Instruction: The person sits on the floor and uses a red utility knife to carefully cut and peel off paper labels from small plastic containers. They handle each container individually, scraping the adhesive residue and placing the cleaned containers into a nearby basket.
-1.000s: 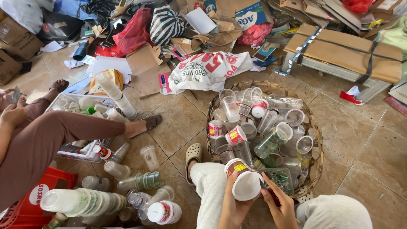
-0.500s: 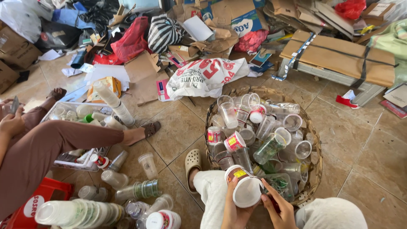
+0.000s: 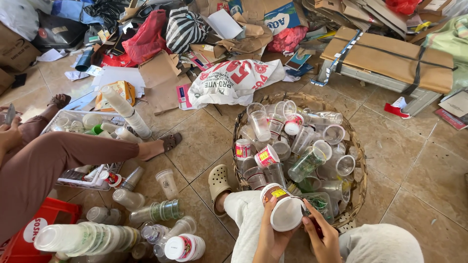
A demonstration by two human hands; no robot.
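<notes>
My left hand (image 3: 268,234) grips a white plastic cup (image 3: 284,209) with a brown and yellow label, its open mouth turned toward me, over my lap. My right hand (image 3: 319,234) touches the cup's rim from the right and pinches a small dark tool whose shape I cannot make out. Just beyond the cup stands a round woven basket (image 3: 358,160) piled with several clear and labelled plastic cups (image 3: 307,163). My legs in white trousers and a beige clog (image 3: 218,182) lie beside the basket.
Another person in brown trousers (image 3: 58,158) sits at the left over a white tray (image 3: 58,119) of cups. Stacked cups (image 3: 85,237), loose cups and a red crate (image 3: 27,229) lie at the lower left. A white sack (image 3: 234,80), cardboard and bags crowd the far floor.
The view has shifted slightly. My hands keep hold of the white cup, with the right hand working at its rim.
</notes>
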